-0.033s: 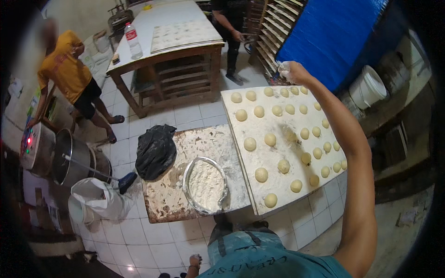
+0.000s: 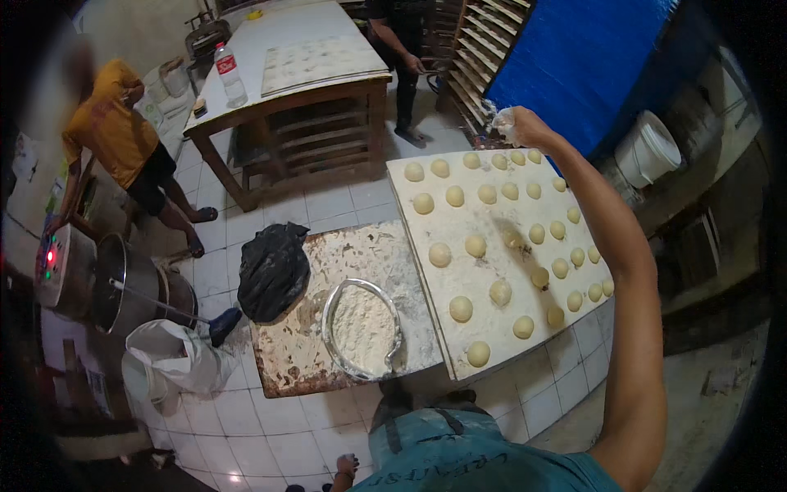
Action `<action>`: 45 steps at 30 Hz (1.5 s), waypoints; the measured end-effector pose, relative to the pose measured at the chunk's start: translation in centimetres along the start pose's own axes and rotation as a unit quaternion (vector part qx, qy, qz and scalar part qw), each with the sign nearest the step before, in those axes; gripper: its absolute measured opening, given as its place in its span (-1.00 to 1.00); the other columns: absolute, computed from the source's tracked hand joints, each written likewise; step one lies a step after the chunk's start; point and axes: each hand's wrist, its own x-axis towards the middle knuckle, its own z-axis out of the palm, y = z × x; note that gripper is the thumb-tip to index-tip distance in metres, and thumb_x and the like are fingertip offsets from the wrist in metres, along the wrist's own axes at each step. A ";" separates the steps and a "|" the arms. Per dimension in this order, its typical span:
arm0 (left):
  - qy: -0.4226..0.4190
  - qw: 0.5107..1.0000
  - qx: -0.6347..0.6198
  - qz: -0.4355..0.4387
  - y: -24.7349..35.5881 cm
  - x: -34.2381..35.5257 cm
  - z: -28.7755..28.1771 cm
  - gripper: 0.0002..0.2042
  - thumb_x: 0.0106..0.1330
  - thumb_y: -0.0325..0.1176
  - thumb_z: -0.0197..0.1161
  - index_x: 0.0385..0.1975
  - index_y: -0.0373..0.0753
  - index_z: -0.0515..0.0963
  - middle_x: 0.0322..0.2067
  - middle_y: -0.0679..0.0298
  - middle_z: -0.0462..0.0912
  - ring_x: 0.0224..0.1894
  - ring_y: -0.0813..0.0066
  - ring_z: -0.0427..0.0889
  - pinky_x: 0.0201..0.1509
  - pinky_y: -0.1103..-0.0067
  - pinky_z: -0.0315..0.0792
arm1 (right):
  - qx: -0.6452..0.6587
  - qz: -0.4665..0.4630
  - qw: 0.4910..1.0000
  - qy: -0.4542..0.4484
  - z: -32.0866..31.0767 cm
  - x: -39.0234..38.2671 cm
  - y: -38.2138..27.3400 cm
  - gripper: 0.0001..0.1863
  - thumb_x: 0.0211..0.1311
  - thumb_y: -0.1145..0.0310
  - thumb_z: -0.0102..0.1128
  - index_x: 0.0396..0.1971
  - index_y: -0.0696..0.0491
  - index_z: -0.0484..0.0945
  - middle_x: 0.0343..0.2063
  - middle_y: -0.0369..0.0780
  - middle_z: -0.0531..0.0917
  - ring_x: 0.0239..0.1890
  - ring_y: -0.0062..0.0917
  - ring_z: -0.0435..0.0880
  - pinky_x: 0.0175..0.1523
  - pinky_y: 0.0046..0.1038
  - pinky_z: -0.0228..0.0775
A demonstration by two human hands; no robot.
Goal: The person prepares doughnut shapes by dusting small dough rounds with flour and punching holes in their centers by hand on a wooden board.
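Note:
My right hand [image 2: 518, 127] reaches out over the far edge of a floured board [image 2: 438, 316], its fingers closed around white flour [image 2: 501, 122]. Spaced over the board are several round dough balls [image 2: 461, 309], some lightly dusted and some in the shadow of my arm. Down by my side hangs my left hand [image 2: 347, 466], floury, with its fingers curled and nothing visible in them. A metal bowl of flour [image 2: 361, 328] with a bent rim stands on a worn, flour-covered table [image 2: 287, 357], left of the board.
A black cloth or bag [image 2: 275, 271] lies at the table's left edge. Beyond stand a white-topped table [image 2: 328, 29] with a bottle [image 2: 230, 75], a tray rack [image 2: 484, 53] and a blue sheet [image 2: 574, 74]. One person [image 2: 119, 123] stands left, another [image 2: 402, 57] at the back.
The view has shifted slightly, moving the far scene a little leftward. My right hand stays above the board's far edge, still closed. The dough balls keep their places on the board.

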 end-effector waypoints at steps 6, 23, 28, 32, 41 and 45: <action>0.025 0.997 0.069 -0.031 8.1 -7.0 4.9 -0.83 0.18 -0.26 0.00 -0.31 -0.18 0.35 -0.47 0.24 0.49 -0.50 0.45 0.48 -0.53 0.51 0.30 | -0.040 0.104 0.992 -0.059 -3.1 -9.7 4.3 -0.78 0.00 0.32 0.12 -0.50 0.21 0.49 -0.63 -0.28 0.49 -0.52 -0.65 0.38 -0.40 -0.47 0.25; -0.012 0.981 0.183 0.068 19.7 -6.5 8.4 -0.80 0.22 -0.23 -0.05 -0.21 -0.11 0.33 -0.29 0.25 0.52 -0.31 0.42 0.49 -0.30 0.47 0.33 | 0.272 0.371 0.887 0.039 2.8 -29.4 8.4 -0.75 0.05 0.24 0.08 -0.54 0.16 0.46 -0.66 -0.36 0.44 -0.60 -0.66 0.36 -0.50 -0.54 0.22; 0.020 0.986 0.165 0.022 17.5 -6.0 7.8 -0.75 0.20 -0.24 -0.05 -0.16 -0.16 0.31 -0.26 0.21 0.50 -0.28 0.37 0.49 -0.27 0.42 0.33 | 0.191 0.394 0.890 0.129 -1.1 -32.8 19.1 -0.80 0.02 0.27 0.13 -0.54 0.11 0.50 -0.65 -0.39 0.47 -0.59 -0.73 0.36 -0.50 -0.59 0.23; 0.036 0.991 0.121 0.035 17.0 -6.3 9.5 -0.72 0.19 -0.24 -0.04 -0.14 -0.18 0.31 -0.24 0.20 0.49 -0.30 0.37 0.48 -0.27 0.41 0.32 | 0.166 0.324 0.931 0.004 -4.3 -25.7 17.2 -0.81 0.05 0.28 0.08 -0.52 0.12 0.50 -0.61 -0.40 0.48 -0.57 -0.68 0.34 -0.46 -0.53 0.26; 0.056 0.995 0.018 0.082 18.4 -7.6 18.4 -0.64 0.21 -0.17 -0.09 -0.01 -0.11 0.29 -0.22 0.26 0.47 -0.22 0.39 0.43 -0.15 0.41 0.30 | 0.321 0.004 0.943 0.091 -6.2 -1.7 14.9 -0.79 0.11 0.26 0.08 -0.54 0.09 0.46 -0.74 -0.40 0.33 -0.75 -0.72 0.12 -0.66 -0.60 -0.06; 0.125 0.989 -0.062 0.047 14.3 -8.1 21.3 -0.63 0.23 -0.15 -0.12 0.01 -0.13 0.27 -0.20 0.27 0.46 -0.22 0.38 0.44 -0.17 0.42 0.32 | 0.296 0.096 0.945 0.095 -7.4 5.2 16.3 -0.69 0.13 0.17 0.04 -0.65 0.07 0.39 -0.81 -0.40 0.28 -0.78 -0.71 0.10 -0.68 -0.56 -0.13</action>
